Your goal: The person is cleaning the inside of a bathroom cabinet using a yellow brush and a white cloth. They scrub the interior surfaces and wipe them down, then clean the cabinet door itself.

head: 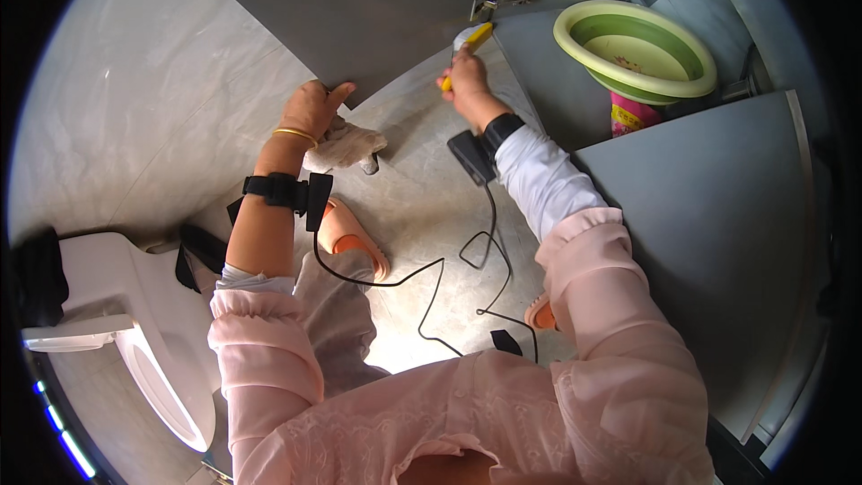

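Observation:
My left hand (311,106) grips the lower corner of an open grey cabinet door (377,7), its thumb lying along the edge. Just below that hand is a crumpled beige cloth (347,146); whether the hidden fingers touch it I cannot tell. In my right hand (467,84) is a yellow-handled brush (479,36) with a white head, held up near the hinge side of the door. Metal hinges (482,5) show just above the brush. Its white part is partly covered by the handle and blurred.
A green and cream plastic basin (633,47) stands in the cabinet on the right, over a pink packet (632,114). Another grey door (700,229) swings out at right. A white toilet (135,289) is at lower left. Black cables (495,215) hang from my wrist devices.

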Motion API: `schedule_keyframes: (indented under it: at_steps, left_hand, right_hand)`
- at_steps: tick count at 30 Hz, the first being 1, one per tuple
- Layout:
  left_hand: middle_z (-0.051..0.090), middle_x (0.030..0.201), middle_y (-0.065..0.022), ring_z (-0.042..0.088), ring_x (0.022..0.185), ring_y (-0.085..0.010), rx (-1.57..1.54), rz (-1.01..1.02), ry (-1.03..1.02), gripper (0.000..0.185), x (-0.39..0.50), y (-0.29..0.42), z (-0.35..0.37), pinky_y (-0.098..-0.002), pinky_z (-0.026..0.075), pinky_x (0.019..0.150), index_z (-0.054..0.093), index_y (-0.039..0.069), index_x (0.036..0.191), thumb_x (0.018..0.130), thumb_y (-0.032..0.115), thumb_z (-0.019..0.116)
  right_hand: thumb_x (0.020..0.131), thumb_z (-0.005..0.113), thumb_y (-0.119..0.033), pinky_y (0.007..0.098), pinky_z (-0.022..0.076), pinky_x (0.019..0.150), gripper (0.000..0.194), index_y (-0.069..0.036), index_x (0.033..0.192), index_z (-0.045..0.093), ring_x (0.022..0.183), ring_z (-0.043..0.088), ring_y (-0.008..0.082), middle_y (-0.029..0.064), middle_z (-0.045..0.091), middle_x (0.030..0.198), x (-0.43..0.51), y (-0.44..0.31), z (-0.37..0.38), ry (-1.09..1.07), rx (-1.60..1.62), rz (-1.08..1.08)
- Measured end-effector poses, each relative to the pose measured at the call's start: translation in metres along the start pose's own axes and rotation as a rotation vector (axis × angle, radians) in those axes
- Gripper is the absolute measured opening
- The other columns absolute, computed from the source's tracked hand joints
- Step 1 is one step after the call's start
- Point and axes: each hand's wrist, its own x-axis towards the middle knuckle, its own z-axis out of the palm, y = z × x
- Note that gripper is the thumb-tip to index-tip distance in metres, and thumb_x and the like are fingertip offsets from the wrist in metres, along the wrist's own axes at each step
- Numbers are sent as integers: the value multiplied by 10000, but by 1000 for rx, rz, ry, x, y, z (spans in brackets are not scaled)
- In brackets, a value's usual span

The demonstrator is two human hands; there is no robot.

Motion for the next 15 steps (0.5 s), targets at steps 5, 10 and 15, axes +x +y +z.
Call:
schedule_keyframes:
  at_steps: [5, 10, 15]
  left_hand:
    - [611, 618, -165, 626, 602, -262, 103, 4, 34, 577, 1, 2, -2, -355, 488, 599, 612, -75, 763, 821, 496, 553]
    - [614, 622, -174, 625, 590, -273, 90, -2, 32, 590, 0, 0, 2, -359, 488, 582, 600, -77, 713, 815, 502, 556]
    - [634, 662, -151, 631, 649, -293, 84, 11, 19, 621, 3, -6, 3, -361, 492, 638, 626, -26, 735, 799, 579, 506]
  right_hand:
    - [914, 330, -496, 268, 356, 362, 398, -107, 939, 415, 452, 484, 163, 18, 441, 621, -16, 9, 2, -60, -207, 15]
    - [916, 322, -486, 276, 327, 346, 380, -117, 893, 407, 463, 500, 162, 26, 465, 651, -16, 9, -1, 61, -81, -165]
    - [916, 334, -484, 271, 311, 342, 371, -121, 886, 406, 468, 492, 154, 21, 450, 641, -15, 14, 3, -32, -127, 12]
